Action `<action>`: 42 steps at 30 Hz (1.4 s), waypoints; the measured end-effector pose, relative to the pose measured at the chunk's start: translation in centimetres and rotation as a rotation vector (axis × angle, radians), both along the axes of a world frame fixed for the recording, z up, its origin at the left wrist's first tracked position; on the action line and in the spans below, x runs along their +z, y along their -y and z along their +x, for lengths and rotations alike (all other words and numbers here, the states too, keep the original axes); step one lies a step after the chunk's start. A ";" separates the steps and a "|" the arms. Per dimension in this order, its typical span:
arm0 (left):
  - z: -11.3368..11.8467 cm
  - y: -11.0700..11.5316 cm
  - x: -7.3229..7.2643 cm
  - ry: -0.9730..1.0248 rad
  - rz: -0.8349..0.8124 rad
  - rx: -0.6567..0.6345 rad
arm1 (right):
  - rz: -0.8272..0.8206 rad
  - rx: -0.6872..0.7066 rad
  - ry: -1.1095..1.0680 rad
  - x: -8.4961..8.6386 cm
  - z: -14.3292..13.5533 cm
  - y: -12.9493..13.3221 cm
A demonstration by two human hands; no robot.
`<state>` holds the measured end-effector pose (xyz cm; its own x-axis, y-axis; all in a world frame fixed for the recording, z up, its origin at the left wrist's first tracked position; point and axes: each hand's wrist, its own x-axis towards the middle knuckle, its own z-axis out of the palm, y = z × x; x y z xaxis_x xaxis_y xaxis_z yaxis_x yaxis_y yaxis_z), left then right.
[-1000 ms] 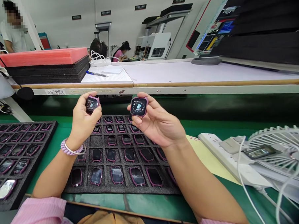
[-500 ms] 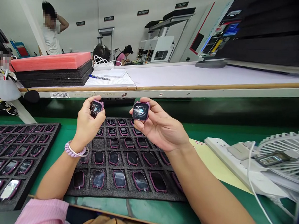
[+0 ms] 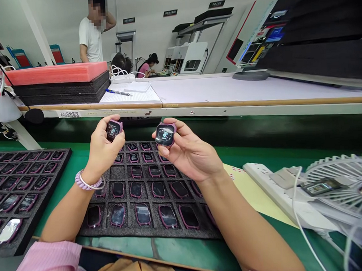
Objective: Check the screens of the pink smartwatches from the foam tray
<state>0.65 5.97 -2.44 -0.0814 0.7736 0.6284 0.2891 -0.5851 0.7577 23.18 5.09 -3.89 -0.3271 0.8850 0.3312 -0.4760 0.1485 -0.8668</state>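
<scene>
My left hand (image 3: 105, 148) is closed on a purple-framed smartwatch (image 3: 113, 130), its lit screen showing a dial. Another purple smartwatch (image 3: 165, 134), also lit, is pinched by its edges between the thumb and fingers of my right hand (image 3: 194, 155). Both watches are held up above a black foam tray (image 3: 116, 174), screens tilted towards me. Rows of purple smartwatches fill many of the tray's compartments; a few compartments near my left wrist hold nothing. My forearms and hands hide parts of the tray.
A second foam tray (image 3: 62, 164) of watches lies at the left. On the right are a white power strip (image 3: 257, 180), a fan (image 3: 345, 180) and yellow paper (image 3: 249, 192). Across the back runs a shelf (image 3: 197, 91) bearing stacked foam (image 3: 59, 87) and a notebook (image 3: 149, 96). People are beyond it.
Both hands hold the same watches in nearly the same place; the view has shifted slightly. The standing person in the background has moved to the right.
</scene>
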 end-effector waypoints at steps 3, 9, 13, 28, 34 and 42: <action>0.0 -0.1 0.0 0.036 -0.013 -0.025 | -0.002 -0.020 0.022 -0.1 0.0 -0.1; 0.0 -0.2 -0.1 0.042 -0.013 -0.026 | -0.008 -0.008 0.006 -0.2 -0.1 -0.3; 0.1 -0.3 -0.1 -0.002 -0.007 -0.009 | 0.004 0.002 0.002 -0.2 -0.1 -0.2; 0.8 -0.8 -0.1 0.145 -0.275 -0.159 | -0.102 0.078 0.034 -0.6 -0.3 -0.3; 1.4 -0.8 0.3 0.417 -0.578 -0.389 | -0.219 0.063 0.045 -1.0 -0.2 -1.2; 1.2 -0.6 0.2 0.489 -0.619 -0.547 | -0.155 0.008 0.043 -1.0 -0.6 -1.2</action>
